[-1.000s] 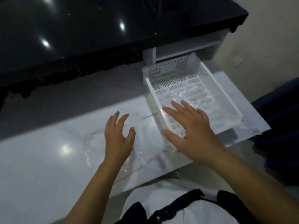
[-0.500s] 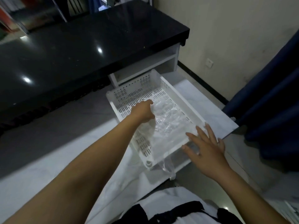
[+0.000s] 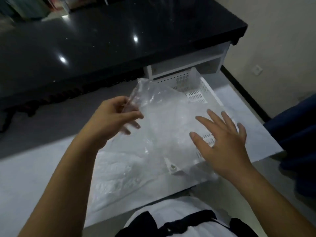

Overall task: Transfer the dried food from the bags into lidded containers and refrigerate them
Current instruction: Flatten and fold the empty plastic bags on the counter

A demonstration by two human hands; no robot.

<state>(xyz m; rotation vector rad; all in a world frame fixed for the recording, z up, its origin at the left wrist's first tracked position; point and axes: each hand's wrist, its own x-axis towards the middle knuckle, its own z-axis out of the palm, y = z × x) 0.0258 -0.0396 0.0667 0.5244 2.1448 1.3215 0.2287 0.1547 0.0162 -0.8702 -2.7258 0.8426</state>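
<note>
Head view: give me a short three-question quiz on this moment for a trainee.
1. True or false: the left hand pinches the clear plastic bag between thumb and fingers.
2. The right hand is: A) gripping the white slotted basket's rim; B) open with fingers spread above the bag and basket; C) resting on the black countertop.
3. Fill in: the lifted bag hangs partly in front of the white slotted ______.

Key: 1 true; 2 B; 3 basket.
</note>
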